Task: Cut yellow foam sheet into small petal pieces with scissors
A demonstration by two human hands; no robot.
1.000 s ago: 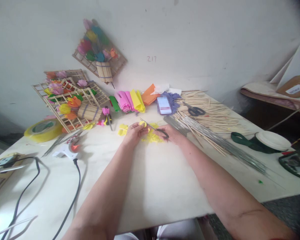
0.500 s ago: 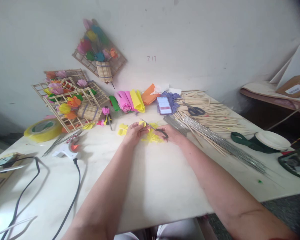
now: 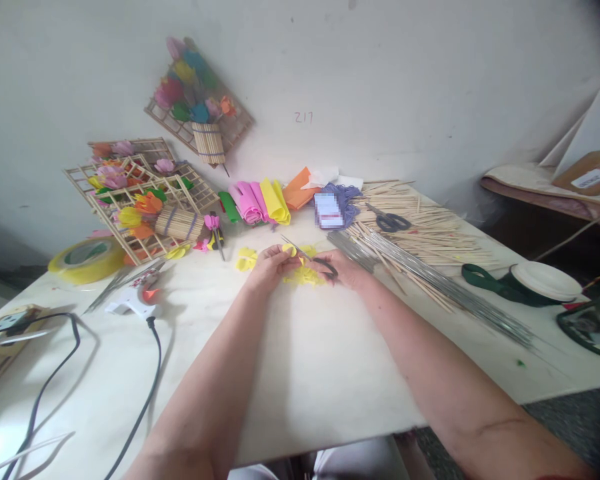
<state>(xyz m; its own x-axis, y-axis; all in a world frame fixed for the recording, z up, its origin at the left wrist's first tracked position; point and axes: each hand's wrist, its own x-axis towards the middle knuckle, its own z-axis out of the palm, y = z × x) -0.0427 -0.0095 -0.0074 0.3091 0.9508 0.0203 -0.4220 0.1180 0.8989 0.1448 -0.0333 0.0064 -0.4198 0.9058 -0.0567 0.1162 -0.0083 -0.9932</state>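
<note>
My left hand pinches a small piece of yellow foam over the white table. My right hand grips black-handled scissors, whose blades point up-left toward the yellow piece. Cut yellow foam bits lie under and between the two hands, and another yellow piece rests just left of my left hand.
Rolled foam sheets, wooden stick frames with foam flowers, a yellow tape roll and a glue gun with cord lie left and behind. Wooden sticks, wires, another pair of scissors and green tape lie right.
The scissors and my left hand's yellow piece have shifted very slightly; otherwise nothing has visibly moved.
</note>
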